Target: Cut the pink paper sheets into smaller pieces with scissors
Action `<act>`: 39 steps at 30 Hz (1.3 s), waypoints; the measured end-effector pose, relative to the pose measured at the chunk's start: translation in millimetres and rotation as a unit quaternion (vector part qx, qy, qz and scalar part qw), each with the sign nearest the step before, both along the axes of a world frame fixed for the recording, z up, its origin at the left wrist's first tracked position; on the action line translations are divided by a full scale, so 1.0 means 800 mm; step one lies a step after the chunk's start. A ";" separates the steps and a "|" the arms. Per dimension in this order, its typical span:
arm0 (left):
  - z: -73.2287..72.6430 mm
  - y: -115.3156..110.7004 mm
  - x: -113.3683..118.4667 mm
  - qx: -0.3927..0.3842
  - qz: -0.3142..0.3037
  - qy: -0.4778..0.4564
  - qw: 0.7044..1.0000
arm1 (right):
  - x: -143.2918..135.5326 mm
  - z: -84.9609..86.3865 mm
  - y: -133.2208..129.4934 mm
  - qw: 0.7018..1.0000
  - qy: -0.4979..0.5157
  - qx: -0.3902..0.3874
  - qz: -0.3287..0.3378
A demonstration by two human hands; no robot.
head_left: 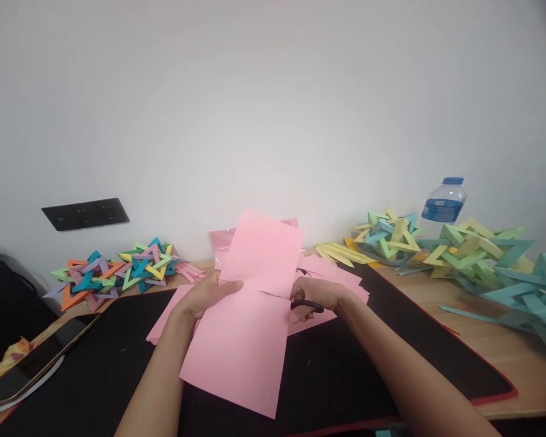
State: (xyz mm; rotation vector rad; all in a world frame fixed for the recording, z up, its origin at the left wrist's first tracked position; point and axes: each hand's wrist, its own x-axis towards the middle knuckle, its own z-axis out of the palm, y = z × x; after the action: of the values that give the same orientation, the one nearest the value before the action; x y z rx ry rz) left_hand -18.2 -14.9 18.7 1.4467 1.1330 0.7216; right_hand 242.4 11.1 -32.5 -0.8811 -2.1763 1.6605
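Observation:
A pink sheet of paper (246, 340) is held up and tilted above the black mat. My left hand (209, 291) grips its left edge, with the thumb lying on the front face. My right hand (316, 297) is closed around the black-handled scissors (307, 304) at the sheet's right edge. One scissor blade shows in front of the paper, pointing left across its middle. Behind the sheet, more pink paper (341, 276) lies on the mat to the right, and a further pink stack (168, 312) lies to the left.
Folded paper stars (91, 276) stand at the left, near a phone (40, 358). At the right are green, yellow and blue paper stars (473, 255) and a plastic bottle (443, 209). Yellow strips (346, 254) lie by the wall. The black mat (346, 370) has a red edge.

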 end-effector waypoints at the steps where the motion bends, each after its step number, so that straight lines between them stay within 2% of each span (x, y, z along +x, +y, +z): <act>1: 0.000 0.000 0.000 -0.001 0.000 -0.005 1.000 | 0.000 0.000 0.000 1.000 -0.001 0.000 -0.001; 29: -0.004 0.004 -0.004 0.009 0.013 0.005 1.000 | 0.001 -0.002 0.001 1.000 -0.002 -0.010 -0.011; 39: -0.021 0.010 -0.009 -0.009 0.041 0.018 0.999 | -0.006 -0.003 0.001 0.999 0.019 -0.028 -0.016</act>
State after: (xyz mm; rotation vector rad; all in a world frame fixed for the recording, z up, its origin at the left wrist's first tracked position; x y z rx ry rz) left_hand -25.1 -6.8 1.6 1.4100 1.2281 0.7434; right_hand 237.4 11.9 -35.1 -0.8880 -2.0885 1.7165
